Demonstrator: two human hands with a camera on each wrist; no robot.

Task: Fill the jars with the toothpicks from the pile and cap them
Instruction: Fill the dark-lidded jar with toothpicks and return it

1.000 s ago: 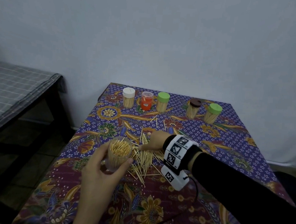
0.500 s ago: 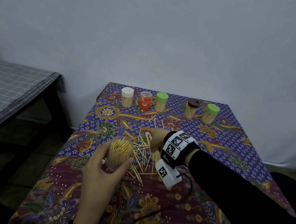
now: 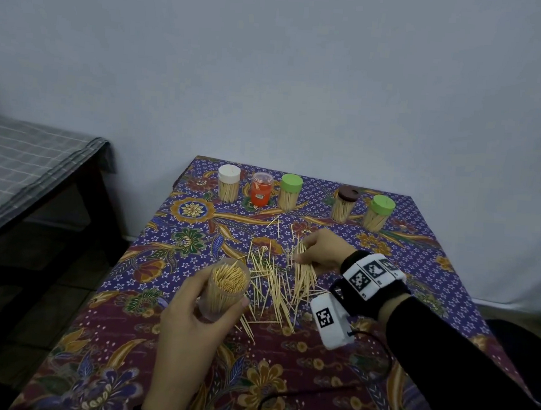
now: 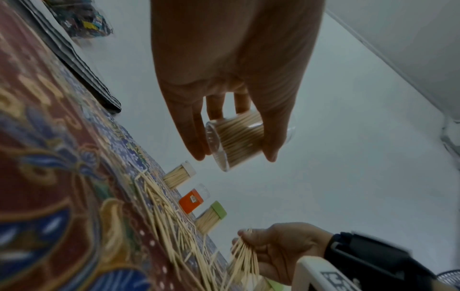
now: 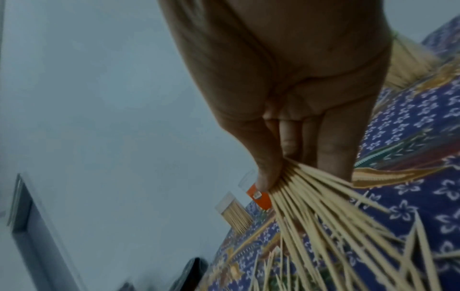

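Observation:
My left hand (image 3: 198,308) grips an uncapped clear jar (image 3: 225,289) packed with toothpicks, lifted above the table; the same jar (image 4: 236,141) shows between thumb and fingers in the left wrist view. Loose toothpicks (image 3: 270,285) lie scattered in a pile on the patterned cloth to its right. My right hand (image 3: 317,253) pinches a bunch of toothpicks (image 5: 323,212) by their upper ends, and they fan downward onto the pile. That hand with its bunch (image 4: 246,258) is also visible in the left wrist view.
Along the far edge stand capped jars: a white-capped jar (image 3: 229,182), an orange jar (image 3: 261,189), a green-capped jar (image 3: 290,191), a brown-capped jar (image 3: 344,203) and another green-capped jar (image 3: 378,212). A dark bench with checked cloth (image 3: 25,168) stands left of the table (image 3: 282,381).
My right hand has closed on a bunch of toothpicks and raised them off the pile, shifting slightly right. The left hand keeps holding the jar in about the same place.

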